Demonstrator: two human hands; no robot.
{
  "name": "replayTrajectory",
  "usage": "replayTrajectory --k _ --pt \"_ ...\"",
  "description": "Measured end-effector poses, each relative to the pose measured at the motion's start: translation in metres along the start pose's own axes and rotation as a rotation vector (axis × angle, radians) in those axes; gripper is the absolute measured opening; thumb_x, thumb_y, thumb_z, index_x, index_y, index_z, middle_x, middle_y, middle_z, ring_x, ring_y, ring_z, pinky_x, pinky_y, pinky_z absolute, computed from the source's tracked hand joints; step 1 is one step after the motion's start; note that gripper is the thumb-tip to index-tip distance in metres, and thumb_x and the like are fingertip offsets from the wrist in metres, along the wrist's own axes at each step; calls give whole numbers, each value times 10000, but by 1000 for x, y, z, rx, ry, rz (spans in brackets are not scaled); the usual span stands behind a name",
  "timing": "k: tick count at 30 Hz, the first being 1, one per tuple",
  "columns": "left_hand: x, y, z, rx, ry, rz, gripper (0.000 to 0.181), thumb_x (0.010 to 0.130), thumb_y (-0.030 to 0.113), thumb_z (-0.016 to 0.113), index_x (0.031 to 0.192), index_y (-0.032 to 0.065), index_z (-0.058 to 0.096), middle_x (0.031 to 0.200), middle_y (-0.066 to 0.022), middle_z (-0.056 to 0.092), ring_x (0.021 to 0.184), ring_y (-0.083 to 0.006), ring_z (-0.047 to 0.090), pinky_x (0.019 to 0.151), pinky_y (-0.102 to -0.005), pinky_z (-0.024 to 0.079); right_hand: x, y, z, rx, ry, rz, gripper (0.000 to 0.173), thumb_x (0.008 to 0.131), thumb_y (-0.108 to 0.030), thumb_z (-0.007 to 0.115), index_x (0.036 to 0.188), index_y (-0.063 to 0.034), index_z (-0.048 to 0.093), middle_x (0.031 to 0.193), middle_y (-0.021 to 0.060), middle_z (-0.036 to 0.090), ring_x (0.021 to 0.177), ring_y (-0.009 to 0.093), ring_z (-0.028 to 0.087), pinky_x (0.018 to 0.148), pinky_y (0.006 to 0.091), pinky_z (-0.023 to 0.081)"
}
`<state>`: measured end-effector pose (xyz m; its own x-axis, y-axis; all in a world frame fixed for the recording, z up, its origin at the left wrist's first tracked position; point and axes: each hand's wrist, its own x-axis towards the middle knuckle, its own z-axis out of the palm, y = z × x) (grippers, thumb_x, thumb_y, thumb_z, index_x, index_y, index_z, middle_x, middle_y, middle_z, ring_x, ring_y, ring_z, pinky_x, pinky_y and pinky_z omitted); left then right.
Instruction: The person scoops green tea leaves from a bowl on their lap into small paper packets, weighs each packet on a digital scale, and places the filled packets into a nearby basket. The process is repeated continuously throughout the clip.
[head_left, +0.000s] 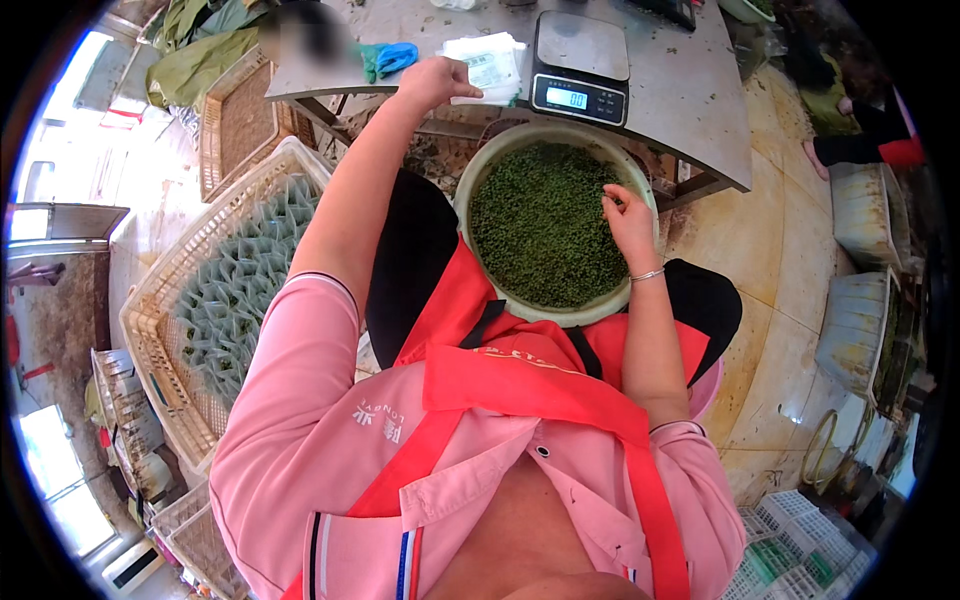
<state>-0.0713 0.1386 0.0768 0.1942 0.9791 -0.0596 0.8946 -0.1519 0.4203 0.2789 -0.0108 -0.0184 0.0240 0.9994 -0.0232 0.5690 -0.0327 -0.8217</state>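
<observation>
My left hand (441, 81) reaches to the near left edge of a stack of printed plastic bags (487, 64) on the metal table, thumb and fingers close together. Whether a bag is between the fingertips I cannot make out. Between my knees stands a round pale basin (463, 206), filled with small green berries that look like peppercorns (547, 225). Over its right side is my right hand (630, 217), fingers curled towards the thumb; what they may hold is too small to tell. A digital scale (579, 67) with a lit display and a bare plate sits right of the bags.
Blue and green gloves (386, 60) lie on the metal table (675, 97). A plastic crate (157, 360) at my left holds many upright filled clear bags (240, 277). Behind it is another crate (236, 127). Stained tubs (862, 217) and another person's leg (855, 148) are at the right.
</observation>
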Motion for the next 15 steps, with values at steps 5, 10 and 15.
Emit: replayTrajectory --k 5,10,15 --pt "6 -10 -4 -112 -128 -34 319 691 375 766 704 89 623 623 2 598 522 -123 565 508 -281 418 -2 -12 4 0 -16 -6 277 814 -189 606 1069 -85 637 988 84 653 699 187 614 683 308 494" --pt "2 -3 -6 -24 -25 31 318 683 410 755 732 113 652 626 -16 617 510 -139 574 526 -290 444 24 -112 39 241 -116 -329 385 848 -103 544 1230 -69 515 1231 117 542 751 201 640 726 305 498" --pt "-6 -6 1 -139 15 5 326 685 434 745 733 124 654 611 -23 620 488 -147 572 527 -304 450 102 -167 86 391 -209 -119 459 861 -61 472 1314 -23 410 1126 160 586 656 174 644 605 271 520"
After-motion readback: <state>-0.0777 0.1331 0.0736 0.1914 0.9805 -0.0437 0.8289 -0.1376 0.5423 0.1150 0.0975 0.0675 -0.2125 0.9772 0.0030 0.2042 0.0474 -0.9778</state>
